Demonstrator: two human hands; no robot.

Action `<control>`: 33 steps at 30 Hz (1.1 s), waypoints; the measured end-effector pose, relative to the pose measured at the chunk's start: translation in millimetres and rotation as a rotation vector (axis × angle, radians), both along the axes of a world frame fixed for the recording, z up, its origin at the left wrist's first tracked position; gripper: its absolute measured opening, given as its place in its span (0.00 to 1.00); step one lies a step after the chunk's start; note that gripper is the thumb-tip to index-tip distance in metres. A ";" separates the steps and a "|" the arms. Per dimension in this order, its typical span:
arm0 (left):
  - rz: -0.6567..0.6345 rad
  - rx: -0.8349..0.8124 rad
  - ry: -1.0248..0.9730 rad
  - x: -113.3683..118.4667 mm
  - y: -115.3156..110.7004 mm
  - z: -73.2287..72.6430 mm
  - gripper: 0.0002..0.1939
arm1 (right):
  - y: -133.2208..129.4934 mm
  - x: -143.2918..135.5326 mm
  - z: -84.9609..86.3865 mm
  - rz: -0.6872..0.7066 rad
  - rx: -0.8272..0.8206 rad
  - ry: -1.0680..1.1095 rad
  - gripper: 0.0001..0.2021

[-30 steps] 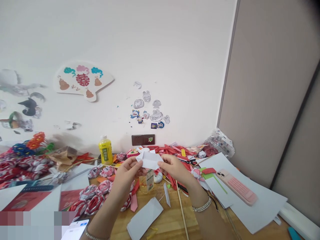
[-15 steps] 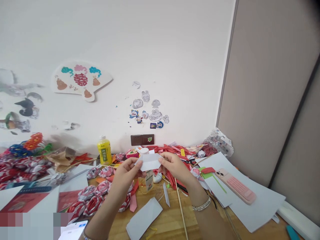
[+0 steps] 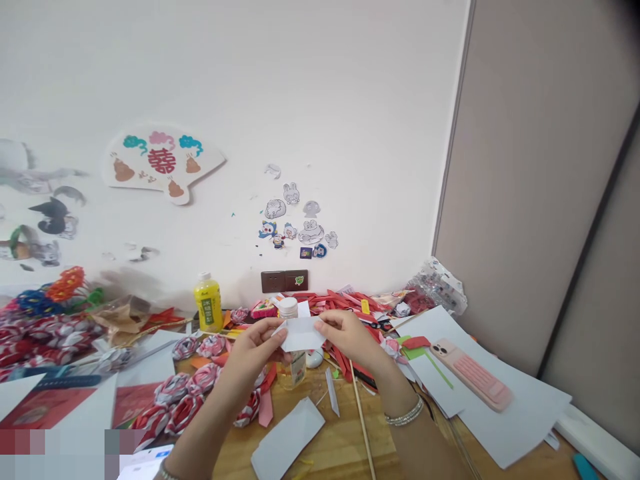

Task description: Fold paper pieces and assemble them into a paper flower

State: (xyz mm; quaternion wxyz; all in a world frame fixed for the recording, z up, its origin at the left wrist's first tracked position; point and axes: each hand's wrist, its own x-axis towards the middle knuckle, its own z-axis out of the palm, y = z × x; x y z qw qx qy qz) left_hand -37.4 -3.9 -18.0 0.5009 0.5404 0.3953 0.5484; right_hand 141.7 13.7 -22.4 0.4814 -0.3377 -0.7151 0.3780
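Note:
A small folded piece of white paper [image 3: 302, 335] is held up above the table between both hands. My left hand [image 3: 261, 341] pinches its left end, thumb in front and fingers behind. At the other end my right hand [image 3: 344, 335] grips the paper's upper right corner between thumb and fingers. A crease runs across the sheet. Behind it stands a clear bottle with a white cap [image 3: 288, 307], partly hidden by the paper. Below the hands, a stack of white paper strips [image 3: 290, 437] lies on the wooden table, with a narrow folded strip [image 3: 332, 393] beside it.
Red and white paper roses [image 3: 185, 411] crowd the left side, near a yellow bottle [image 3: 209, 303]. Red paper strips [image 3: 345, 303] pile along the wall. A thin wooden stick [image 3: 363, 420] lies on the table [image 3: 340, 453]. To the right, a pink phone [image 3: 473, 373] rests on white sheets [image 3: 530, 413].
The paper has dropped slightly and tilted, showing more of the bottle cap behind it. Both hands still hold its ends.

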 end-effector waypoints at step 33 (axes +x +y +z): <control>-0.042 -0.004 0.110 -1.3 0.9 -1.4 0.13 | -3.1 -8.7 0.7 -0.149 0.120 -0.098 0.13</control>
